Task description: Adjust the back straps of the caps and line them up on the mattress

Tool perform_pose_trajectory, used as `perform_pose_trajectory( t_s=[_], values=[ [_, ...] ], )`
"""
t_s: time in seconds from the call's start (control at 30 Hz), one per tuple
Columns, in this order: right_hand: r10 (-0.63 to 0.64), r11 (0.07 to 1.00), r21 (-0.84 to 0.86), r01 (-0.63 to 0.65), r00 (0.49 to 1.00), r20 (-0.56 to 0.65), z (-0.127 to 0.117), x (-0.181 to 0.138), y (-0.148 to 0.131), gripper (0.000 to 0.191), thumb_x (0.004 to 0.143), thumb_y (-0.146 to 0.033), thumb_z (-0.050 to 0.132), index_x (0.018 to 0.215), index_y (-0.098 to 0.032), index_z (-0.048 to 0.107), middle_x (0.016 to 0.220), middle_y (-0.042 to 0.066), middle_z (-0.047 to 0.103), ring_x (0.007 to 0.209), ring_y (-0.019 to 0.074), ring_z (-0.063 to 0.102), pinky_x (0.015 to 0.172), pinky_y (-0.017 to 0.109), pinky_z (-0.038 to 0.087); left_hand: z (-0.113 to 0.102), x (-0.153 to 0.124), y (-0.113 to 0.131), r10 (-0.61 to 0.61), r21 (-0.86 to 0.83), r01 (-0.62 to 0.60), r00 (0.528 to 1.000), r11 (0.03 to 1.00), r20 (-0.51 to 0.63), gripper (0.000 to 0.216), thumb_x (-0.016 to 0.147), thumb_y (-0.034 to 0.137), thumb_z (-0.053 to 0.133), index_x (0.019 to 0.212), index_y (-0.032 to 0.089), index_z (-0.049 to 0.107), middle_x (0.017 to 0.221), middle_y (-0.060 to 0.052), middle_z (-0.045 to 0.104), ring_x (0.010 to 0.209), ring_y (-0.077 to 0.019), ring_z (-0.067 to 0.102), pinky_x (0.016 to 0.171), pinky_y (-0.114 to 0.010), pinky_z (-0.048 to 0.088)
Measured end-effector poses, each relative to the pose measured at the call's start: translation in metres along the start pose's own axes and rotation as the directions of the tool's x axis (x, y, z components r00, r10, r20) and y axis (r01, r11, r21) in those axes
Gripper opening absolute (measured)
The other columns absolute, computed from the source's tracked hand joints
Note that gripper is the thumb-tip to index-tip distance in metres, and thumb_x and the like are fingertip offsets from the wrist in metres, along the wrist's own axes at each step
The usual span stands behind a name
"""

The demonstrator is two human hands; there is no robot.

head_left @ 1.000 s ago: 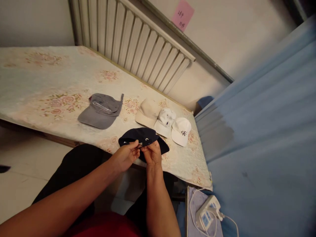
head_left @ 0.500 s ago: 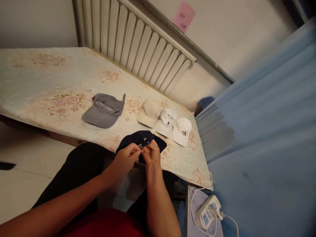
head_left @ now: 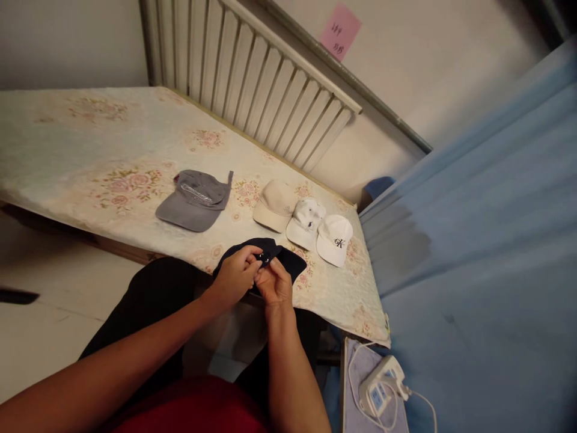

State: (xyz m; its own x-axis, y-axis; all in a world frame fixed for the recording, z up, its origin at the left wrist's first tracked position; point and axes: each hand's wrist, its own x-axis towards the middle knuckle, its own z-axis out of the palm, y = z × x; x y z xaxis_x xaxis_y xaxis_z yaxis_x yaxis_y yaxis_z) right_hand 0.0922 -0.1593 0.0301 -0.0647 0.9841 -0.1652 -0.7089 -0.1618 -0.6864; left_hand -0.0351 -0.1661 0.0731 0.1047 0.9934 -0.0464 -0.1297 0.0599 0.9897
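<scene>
Floral cloth (head_left: 166,144), black cap (head_left: 292,261) at edge; radiator (head_left: 255,81) beyond.

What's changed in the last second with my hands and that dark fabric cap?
Your left hand has rolled inward, shifting right along the dark fabric cap toward its brim. Neither hand visibly let go; your right hand still holds the cap. The grey cap with pale lettering, beige cap, white cap with dark emblem and white cap with black lettering stayed put.
</scene>
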Motion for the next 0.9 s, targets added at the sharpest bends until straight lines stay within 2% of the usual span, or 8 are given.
perform_pose_trajectory(
  t_s=[0.1,0.27,0.4,0.57,0.8,0.9],
  values=[
    [0.003,1.000,-0.030,-0.001,0.998,0.058,-0.002,-0.001,0.004,0.023,0.071,-0.024,0.069,0.091,-0.016,0.062,0.083,0.005,0.070,0.064,0.0163,0.063,0.056,0.029,0.053,0.001,0.001,0.003,-0.003,-0.001,0.003,1.000,1.000,0.014,0.023,0.071,0.018,0.066,0.093,0.021,0.069,0.063,0.005,0.056,0.049,-0.0111,0.049,0.049,-0.024,0.035],
    [-0.031,0.998,-0.044,0.034,0.998,0.051,-0.005,-0.002,0.009,0.025,0.067,-0.020,0.072,0.091,-0.016,0.063,0.091,0.008,0.073,0.088,0.0210,0.069,0.075,0.034,0.057,0.001,0.004,0.001,-0.019,0.086,0.016,0.999,0.996,0.030,0.007,0.070,0.017,0.065,0.076,0.021,0.066,0.060,0.004,0.055,0.051,-0.0117,0.048,0.050,-0.023,0.035],
    [-0.021,0.996,-0.090,0.025,0.999,0.046,-0.006,-0.004,0.010,0.032,0.065,-0.022,0.073,0.095,-0.017,0.064,0.092,0.005,0.072,0.077,0.0164,0.068,0.066,0.027,0.056,0.000,0.006,-0.007,-0.042,0.089,0.038,0.998,0.995,0.051,0.005,0.071,0.020,0.064,0.071,0.021,0.060,0.057,0.004,0.054,0.051,-0.0112,0.049,0.048,-0.022,0.035],
    [-0.025,0.994,-0.108,0.027,0.999,0.026,-0.005,-0.006,0.008,0.032,0.063,-0.019,0.075,0.093,-0.017,0.064,0.074,-0.002,0.069,0.052,0.0085,0.058,0.050,0.019,0.050,-0.002,0.007,-0.013,-0.110,0.082,0.106,0.993,0.991,0.050,0.008,0.075,0.027,0.061,0.074,0.021,0.056,0.055,0.006,0.052,0.040,-0.0093,0.043,0.039,-0.021,0.033],
    [-0.025,0.996,-0.086,0.028,0.999,0.028,-0.004,-0.007,0.011,0.035,0.060,-0.017,0.077,0.092,-0.018,0.062,0.073,-0.003,0.070,0.055,0.0093,0.061,0.055,0.021,0.057,-0.006,0.002,-0.002,-0.192,-0.032,0.196,0.977,0.980,0.093,0.016,0.077,0.030,0.056,0.066,0.019,0.050,0.045,0.007,0.043,0.035,-0.0063,0.036,0.037,-0.018,0.027],
    [-0.021,0.996,-0.082,0.022,1.000,0.017,-0.004,-0.008,0.012,0.037,0.060,-0.016,0.078,0.092,-0.019,0.061,0.076,-0.003,0.070,0.057,0.0099,0.063,0.057,0.023,0.059,-0.007,0.002,-0.002,-0.226,-0.066,0.233,0.969,0.970,0.105,0.019,0.076,0.029,0.058,0.064,0.019,0.048,0.046,0.007,0.046,0.036,-0.0051,0.035,0.037,-0.017,0.025]
  ],
)
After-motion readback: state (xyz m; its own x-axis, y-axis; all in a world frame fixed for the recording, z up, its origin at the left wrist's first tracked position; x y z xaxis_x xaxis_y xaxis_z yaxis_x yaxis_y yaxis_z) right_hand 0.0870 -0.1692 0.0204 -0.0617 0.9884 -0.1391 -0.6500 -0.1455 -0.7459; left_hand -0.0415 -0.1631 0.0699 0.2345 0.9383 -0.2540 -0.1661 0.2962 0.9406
